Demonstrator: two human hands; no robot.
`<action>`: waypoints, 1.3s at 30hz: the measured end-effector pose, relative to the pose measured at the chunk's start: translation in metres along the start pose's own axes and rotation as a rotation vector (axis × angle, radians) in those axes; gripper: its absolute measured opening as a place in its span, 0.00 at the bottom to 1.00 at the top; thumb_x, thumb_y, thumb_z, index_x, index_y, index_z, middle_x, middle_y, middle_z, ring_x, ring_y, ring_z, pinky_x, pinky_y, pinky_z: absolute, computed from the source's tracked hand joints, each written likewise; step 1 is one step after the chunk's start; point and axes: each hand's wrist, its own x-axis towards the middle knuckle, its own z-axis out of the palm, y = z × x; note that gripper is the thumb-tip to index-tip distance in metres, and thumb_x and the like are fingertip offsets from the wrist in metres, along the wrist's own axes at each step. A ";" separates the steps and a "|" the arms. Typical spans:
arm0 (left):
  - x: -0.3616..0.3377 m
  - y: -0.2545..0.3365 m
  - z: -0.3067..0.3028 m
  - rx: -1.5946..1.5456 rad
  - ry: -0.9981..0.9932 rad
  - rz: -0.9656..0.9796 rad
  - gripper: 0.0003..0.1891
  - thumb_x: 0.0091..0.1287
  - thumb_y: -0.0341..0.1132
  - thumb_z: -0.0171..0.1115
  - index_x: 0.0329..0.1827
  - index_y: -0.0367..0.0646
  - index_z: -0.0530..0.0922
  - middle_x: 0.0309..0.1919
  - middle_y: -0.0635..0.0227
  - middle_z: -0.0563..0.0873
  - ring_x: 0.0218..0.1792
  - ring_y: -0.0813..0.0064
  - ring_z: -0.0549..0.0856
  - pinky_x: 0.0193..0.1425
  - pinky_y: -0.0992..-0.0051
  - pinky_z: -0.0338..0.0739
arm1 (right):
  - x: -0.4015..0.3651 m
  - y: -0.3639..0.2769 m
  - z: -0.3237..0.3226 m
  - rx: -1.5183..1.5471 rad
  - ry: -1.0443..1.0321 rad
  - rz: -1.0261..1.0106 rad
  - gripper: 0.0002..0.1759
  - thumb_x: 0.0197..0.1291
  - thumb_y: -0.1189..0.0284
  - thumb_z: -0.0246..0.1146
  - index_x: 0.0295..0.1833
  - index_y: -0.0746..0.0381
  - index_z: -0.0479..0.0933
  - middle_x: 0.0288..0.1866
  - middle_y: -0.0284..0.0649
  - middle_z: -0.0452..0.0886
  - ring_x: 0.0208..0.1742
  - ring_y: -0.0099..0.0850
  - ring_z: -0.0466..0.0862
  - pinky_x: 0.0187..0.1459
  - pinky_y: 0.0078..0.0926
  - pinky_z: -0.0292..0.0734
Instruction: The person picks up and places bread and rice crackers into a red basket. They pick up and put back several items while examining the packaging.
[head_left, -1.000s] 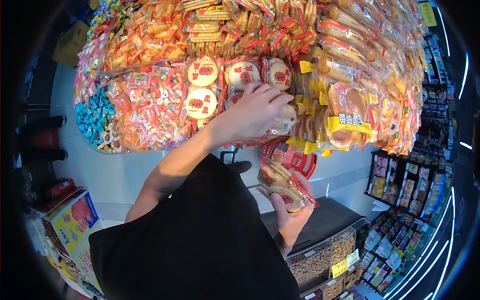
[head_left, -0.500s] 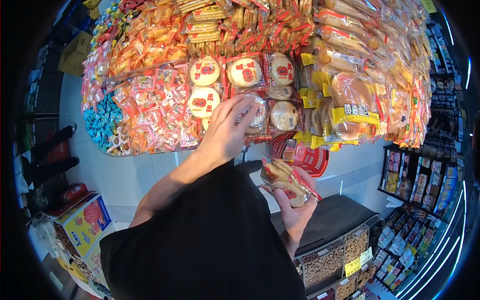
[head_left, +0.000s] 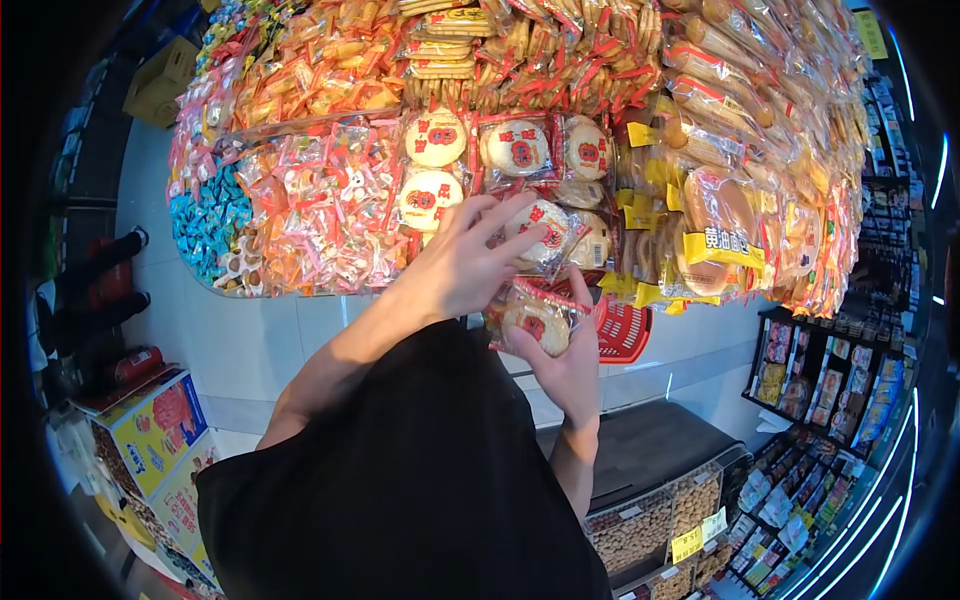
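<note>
My left hand (head_left: pixel 462 262) reaches over the front of the display, its fingers closed over a clear packet of round white rice crackers (head_left: pixel 545 236) with red print. That packet tilts against a neighbouring cracker packet (head_left: pixel 591 240) that shows a barcode. Just below it, my right hand (head_left: pixel 562 375) grips rice cracker packets (head_left: pixel 535 322) between thumb and fingers; how many is hidden. The two hands are close together. More round rice cracker packets (head_left: pixel 515 147) lie in rows behind my left hand.
Wrapped candies (head_left: pixel 325 200) fill the left bins, and butter bread packs (head_left: pixel 722 225) are stacked to the right. Below the display edge is a red basket (head_left: pixel 625 335). Nut bins (head_left: pixel 640 525) stand at lower right, beside snack shelves (head_left: pixel 830 380).
My right hand has moved up and left with its cracker packets, close to my left hand. The packet under my left fingers has shifted right and tilted. The view has shifted slightly.
</note>
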 end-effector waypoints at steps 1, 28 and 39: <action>0.000 0.003 -0.001 0.000 0.001 -0.005 0.39 0.47 0.22 0.67 0.68 0.56 0.76 0.73 0.61 0.69 0.71 0.52 0.69 0.70 0.55 0.69 | 0.004 -0.001 0.001 -0.075 -0.005 -0.020 0.55 0.55 0.73 0.74 0.78 0.72 0.45 0.54 0.50 0.81 0.54 0.32 0.84 0.57 0.29 0.78; 0.016 -0.028 -0.010 0.161 -0.071 0.211 0.30 0.55 0.26 0.64 0.63 0.63 0.80 0.77 0.75 0.66 0.77 0.55 0.61 0.76 0.40 0.52 | 0.000 -0.015 0.016 -0.249 -0.107 -0.057 0.50 0.51 0.72 0.76 0.76 0.71 0.57 0.58 0.50 0.77 0.55 0.38 0.82 0.56 0.33 0.78; -0.024 -0.048 -0.027 -0.106 0.631 -0.583 0.31 0.66 0.30 0.63 0.74 0.39 0.67 0.73 0.50 0.69 0.75 0.54 0.65 0.78 0.60 0.58 | -0.006 -0.084 0.016 -0.832 -0.067 -0.172 0.52 0.50 0.70 0.73 0.80 0.54 0.55 0.46 0.49 0.77 0.40 0.49 0.83 0.45 0.40 0.82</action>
